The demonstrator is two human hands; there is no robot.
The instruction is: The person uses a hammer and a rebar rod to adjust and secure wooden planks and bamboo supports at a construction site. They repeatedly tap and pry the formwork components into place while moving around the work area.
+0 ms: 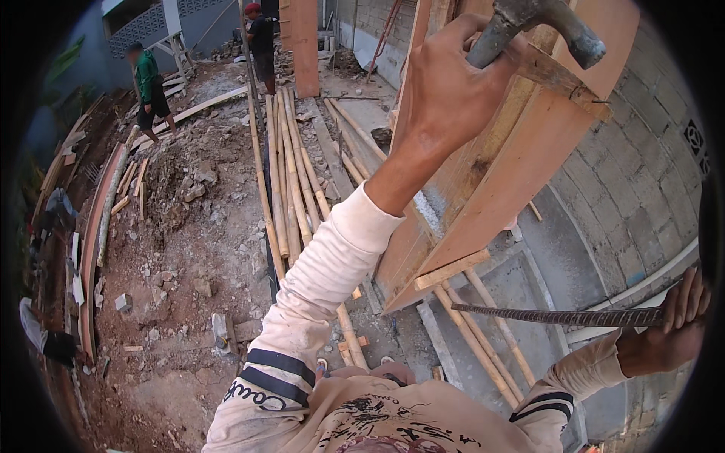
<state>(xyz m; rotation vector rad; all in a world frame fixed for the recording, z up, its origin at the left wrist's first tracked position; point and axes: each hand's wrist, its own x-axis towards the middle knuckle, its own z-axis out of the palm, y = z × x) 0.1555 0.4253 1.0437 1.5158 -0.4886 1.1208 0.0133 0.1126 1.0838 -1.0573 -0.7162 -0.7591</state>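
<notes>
My left hand is raised at the top, fingers closed around a hammer with a worn grey metal head. Beside and below it stands a tall plywood formwork box with timber strips on it. Near the hammer head, a rough wooden batten crosses the panel, and a small nail sticks out by its end. Out at the right, my right hand grips a ribbed steel rebar. That bar points left, its free end in front of the formwork's lower part. A short wood piece crosses the formwork's lower end.
Bamboo poles lie lengthwise in the middle, with more poles below the formwork. A concrete block wall rises at right. Rubble and soil cover the left. Two people, one in green, one in black, stand farther back.
</notes>
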